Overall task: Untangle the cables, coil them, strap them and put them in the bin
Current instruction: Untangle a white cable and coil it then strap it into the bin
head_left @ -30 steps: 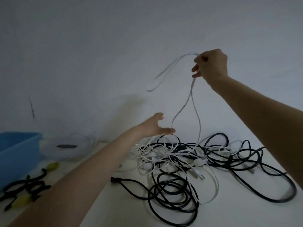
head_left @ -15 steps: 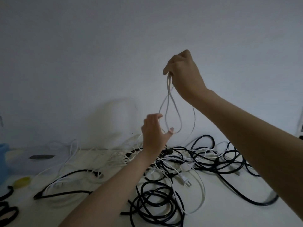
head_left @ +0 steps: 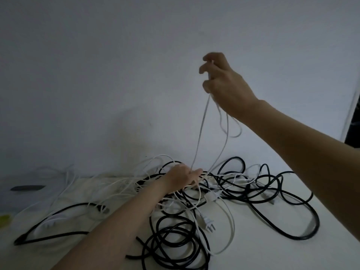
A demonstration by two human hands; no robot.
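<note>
A tangle of black cables point(head_left: 253, 193) and thin white cables point(head_left: 124, 184) lies on the white table. My right hand point(head_left: 224, 82) is raised high and grips loops of a white cable point(head_left: 200, 133), whose strands hang down into the pile. My left hand point(head_left: 185, 176) is low on the heap where those strands land, its fingers among the white cable there; whether it holds one I cannot tell. A white plug point(head_left: 208, 223) lies in front of the pile, beside a coil of black cable point(head_left: 175, 244).
A bare wall stands close behind the table point(head_left: 272, 250). A yellow-green object point(head_left: 3, 221) shows at the left edge and a dark flat item point(head_left: 27, 187) lies at the back left. A dark door edge point(head_left: 353, 121) is at the far right.
My left hand dropped from mid-air down onto the pile. My right hand stayed high with more white cable loops in it. The view shifted slightly right.
</note>
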